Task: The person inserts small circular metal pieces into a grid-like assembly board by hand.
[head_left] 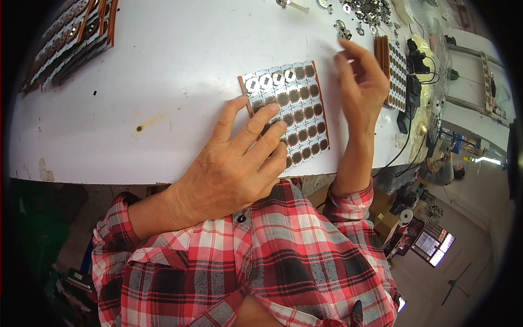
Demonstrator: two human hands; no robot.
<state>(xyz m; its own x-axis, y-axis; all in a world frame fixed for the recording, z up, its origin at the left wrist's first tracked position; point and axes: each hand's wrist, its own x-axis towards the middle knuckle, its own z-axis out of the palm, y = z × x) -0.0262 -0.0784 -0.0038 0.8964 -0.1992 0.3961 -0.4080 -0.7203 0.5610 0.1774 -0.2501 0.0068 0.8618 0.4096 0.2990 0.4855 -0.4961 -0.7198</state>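
Note:
In front of me on the white table lies a circuit board panel (298,116), divided into rows of dark round spots with brown edge strips. Along its far row sit several silver metal discs (265,82), each with a dark diamond-shaped centre. My left hand (234,155) rests over the panel's left side, fingers spread and tips on its surface. To the panel's right, my right hand (362,82) is raised, thumb and index finger apart and the other fingers curled. Nothing shows between its fingertips. Just beyond it lies a scattered pile of small silver metal parts (370,13).
Stacked panels (81,38) stand at the far left, and another stack (396,73) lies on the right. Black adapters and cables (417,60) run along the table's right edge. A flat metal strip (297,6) lies at the back. Beyond, on the right, a person (444,173) is visible.

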